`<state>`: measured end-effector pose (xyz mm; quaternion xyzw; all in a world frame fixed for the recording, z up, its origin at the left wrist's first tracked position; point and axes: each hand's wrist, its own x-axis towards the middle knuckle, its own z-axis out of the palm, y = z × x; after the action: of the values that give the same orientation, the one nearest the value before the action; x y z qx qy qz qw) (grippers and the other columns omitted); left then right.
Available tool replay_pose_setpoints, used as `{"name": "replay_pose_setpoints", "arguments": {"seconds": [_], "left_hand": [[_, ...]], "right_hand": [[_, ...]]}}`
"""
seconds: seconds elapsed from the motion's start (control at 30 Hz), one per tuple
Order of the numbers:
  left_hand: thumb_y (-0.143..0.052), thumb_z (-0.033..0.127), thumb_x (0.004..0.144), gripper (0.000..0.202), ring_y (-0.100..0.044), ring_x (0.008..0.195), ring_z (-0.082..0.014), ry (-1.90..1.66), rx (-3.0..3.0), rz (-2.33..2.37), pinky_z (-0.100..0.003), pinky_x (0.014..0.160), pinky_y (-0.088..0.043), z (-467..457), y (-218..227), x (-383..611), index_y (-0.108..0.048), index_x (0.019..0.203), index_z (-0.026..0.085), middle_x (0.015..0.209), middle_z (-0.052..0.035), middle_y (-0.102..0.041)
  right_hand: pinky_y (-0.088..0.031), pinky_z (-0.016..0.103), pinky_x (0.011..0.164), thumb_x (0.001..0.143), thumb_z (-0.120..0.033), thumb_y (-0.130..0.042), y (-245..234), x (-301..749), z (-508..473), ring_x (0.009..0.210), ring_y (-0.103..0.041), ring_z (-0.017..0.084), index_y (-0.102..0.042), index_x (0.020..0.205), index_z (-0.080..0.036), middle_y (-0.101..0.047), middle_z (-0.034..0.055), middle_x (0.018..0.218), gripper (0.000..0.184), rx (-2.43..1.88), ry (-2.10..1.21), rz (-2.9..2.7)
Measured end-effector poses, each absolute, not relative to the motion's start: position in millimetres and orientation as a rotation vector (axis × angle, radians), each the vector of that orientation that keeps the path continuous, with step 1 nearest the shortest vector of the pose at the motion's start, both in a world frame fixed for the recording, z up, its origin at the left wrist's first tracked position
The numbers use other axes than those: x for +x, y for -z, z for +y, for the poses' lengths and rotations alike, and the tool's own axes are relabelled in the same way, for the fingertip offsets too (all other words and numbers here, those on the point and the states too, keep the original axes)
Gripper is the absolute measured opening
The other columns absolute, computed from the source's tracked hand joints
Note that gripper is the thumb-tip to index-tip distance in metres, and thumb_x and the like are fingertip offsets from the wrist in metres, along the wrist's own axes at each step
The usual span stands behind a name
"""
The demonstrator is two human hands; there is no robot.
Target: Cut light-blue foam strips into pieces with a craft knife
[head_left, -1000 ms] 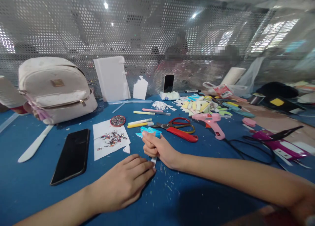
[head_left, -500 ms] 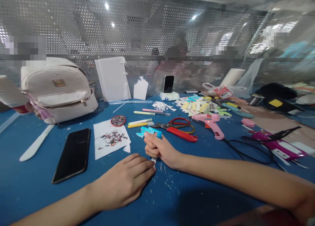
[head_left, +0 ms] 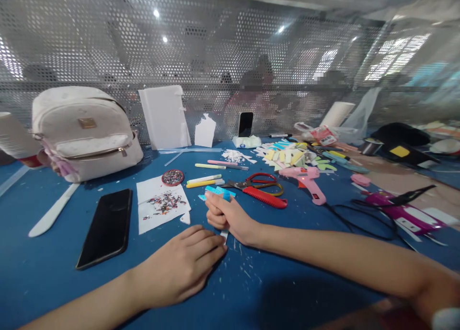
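Observation:
My right hand [head_left: 226,216] is closed around a light blue cutter-like tool [head_left: 218,191], whose tip sticks out above the fist on the blue table [head_left: 53,282]. My left hand [head_left: 181,267] lies flat with fingers stretched toward a small white strip [head_left: 224,234] just under the right fist. Small white shavings lie scattered beside both hands.
A black phone [head_left: 106,227] and a white sheet with glitter [head_left: 161,204] lie left of the hands. Red scissors [head_left: 260,190], a pink glue gun [head_left: 307,180], pens, paper scraps, a white backpack [head_left: 84,132] and black cables [head_left: 366,215] crowd the table. A perforated screen stands behind.
Both hands stay nearly where they were; my right fist with the blue tool has shifted slightly left. The view has drifted a little.

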<state>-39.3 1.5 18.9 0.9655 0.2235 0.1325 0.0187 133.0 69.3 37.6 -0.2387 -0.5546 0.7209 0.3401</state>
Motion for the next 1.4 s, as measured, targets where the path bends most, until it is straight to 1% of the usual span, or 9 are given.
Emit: {"name": "replay_pose_setpoints", "arguments": {"seconds": [0.3,0.47,0.6,0.77,1.0,1.27,1.4], "left_hand": [[-0.040,0.015,0.099,0.044,-0.055,0.123,-0.0275,-0.422,2.998,0.693,-0.046,0.108,-0.042,1.1,-18.7,-38.7,-0.043,0.142,0.009,0.138,-0.0147,-0.055],[-0.041,0.014,0.099,0.043,-0.055,0.122,-0.0277,-0.428,3.007,0.692,-0.046,0.107,-0.043,1.2,-18.7,-38.8,-0.044,0.142,0.010,0.139,-0.0149,-0.055],[-0.040,0.013,0.098,0.043,-0.056,0.121,-0.0283,-0.419,3.011,0.692,-0.046,0.107,-0.043,0.9,-20.8,-38.4,-0.046,0.140,0.009,0.138,-0.0146,-0.056],[-0.038,0.013,0.099,0.041,-0.055,0.121,-0.0277,-0.430,3.002,0.685,-0.044,0.106,-0.044,0.8,-23.1,-37.8,-0.047,0.139,0.008,0.137,-0.0146,-0.057],[-0.039,0.015,0.100,0.042,-0.055,0.122,-0.0274,-0.453,3.003,0.685,-0.044,0.107,-0.043,1.2,-19.8,-38.2,-0.045,0.140,0.009,0.136,-0.0152,-0.057],[-0.038,0.016,0.100,0.042,-0.056,0.121,-0.0269,-0.480,3.004,0.681,-0.045,0.105,-0.046,1.0,-20.0,-38.4,-0.044,0.141,0.010,0.136,-0.0160,-0.057],[-0.039,0.015,0.099,0.043,-0.056,0.121,-0.0272,-0.475,3.006,0.672,-0.045,0.105,-0.045,1.3,-19.5,-37.9,-0.044,0.141,0.009,0.136,-0.0160,-0.057]], "right_hand": [[-0.007,0.026,0.043,0.089,-0.058,-0.059,-37.2,143.9,66.6,0.037,-0.012,0.005,-0.025,0.055,-0.023,-0.020,-0.0126,0.040,0.061,-0.632,-1.877,-1.440],[-0.006,0.026,0.042,0.092,-0.056,-0.056,-40.2,146.5,65.4,0.038,-0.011,0.006,-0.025,0.056,-0.023,-0.018,-0.0128,0.042,0.058,-0.633,-1.864,-1.430],[-0.007,0.026,0.042,0.090,-0.057,-0.059,-41.2,141.4,67.5,0.038,-0.010,0.005,-0.025,0.056,-0.023,-0.017,-0.0132,0.042,0.059,-0.613,-1.863,-1.420],[-0.007,0.026,0.042,0.091,-0.056,-0.058,-37.5,134.7,70.5,0.037,-0.011,0.005,-0.026,0.056,-0.023,-0.020,-0.0129,0.041,0.058,-0.605,-1.892,-1.406],[-0.007,0.025,0.042,0.090,-0.055,-0.059,-35.4,132.3,70.9,0.037,-0.011,0.005,-0.025,0.056,-0.023,-0.019,-0.0131,0.040,0.059,-0.600,-1.899,-1.392],[-0.006,0.026,0.042,0.090,-0.056,-0.059,-36.3,132.7,70.2,0.038,-0.010,0.005,-0.025,0.054,-0.023,-0.018,-0.0129,0.040,0.059,-0.592,-1.886,-1.401],[-0.007,0.026,0.042,0.090,-0.056,-0.059,-36.5,134.8,69.7,0.038,-0.010,0.005,-0.025,0.054,-0.023,-0.018,-0.0132,0.041,0.059,-0.592,-1.885,-1.402]]}}
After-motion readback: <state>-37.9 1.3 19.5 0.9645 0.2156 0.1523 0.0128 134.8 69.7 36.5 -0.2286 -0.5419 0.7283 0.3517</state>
